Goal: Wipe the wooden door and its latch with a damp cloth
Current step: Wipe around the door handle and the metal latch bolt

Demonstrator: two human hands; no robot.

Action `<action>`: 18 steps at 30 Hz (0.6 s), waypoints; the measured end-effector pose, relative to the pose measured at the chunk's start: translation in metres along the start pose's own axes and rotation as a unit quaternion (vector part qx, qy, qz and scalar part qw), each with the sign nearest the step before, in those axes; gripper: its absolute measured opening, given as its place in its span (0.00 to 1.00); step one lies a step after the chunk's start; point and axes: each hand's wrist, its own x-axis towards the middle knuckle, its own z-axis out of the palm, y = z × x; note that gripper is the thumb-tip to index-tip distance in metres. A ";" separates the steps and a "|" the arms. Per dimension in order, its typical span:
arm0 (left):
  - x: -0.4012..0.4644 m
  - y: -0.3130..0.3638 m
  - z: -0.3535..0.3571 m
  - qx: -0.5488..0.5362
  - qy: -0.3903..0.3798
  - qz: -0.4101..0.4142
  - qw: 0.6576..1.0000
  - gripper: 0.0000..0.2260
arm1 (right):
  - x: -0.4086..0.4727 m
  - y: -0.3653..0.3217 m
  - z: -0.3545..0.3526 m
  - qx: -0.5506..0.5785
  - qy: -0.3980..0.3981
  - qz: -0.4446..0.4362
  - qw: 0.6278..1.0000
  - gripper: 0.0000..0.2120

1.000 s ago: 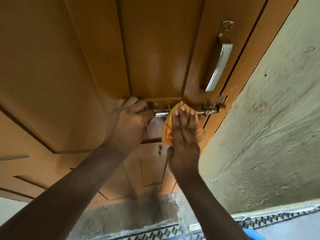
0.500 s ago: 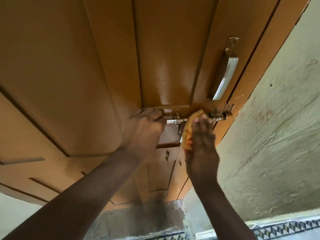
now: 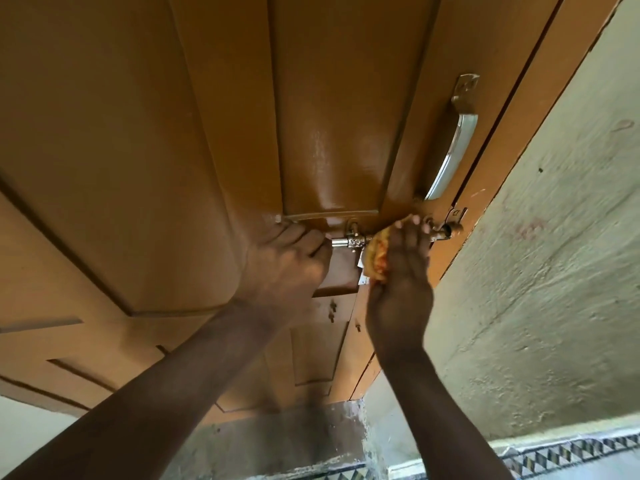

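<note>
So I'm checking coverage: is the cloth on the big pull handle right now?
No, the right hand presses the cloth on the latch, below the handle.

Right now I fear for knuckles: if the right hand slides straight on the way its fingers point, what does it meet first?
Probably the bolt's right end and its keeper at the door edge, just past the right hand and cloth; depth is unclear.
</note>
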 end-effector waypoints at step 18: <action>0.008 0.008 -0.010 -0.038 -0.074 -0.030 0.996 0.14 | 0.005 0.022 -0.015 -0.050 -0.020 -0.021 0.998 0.42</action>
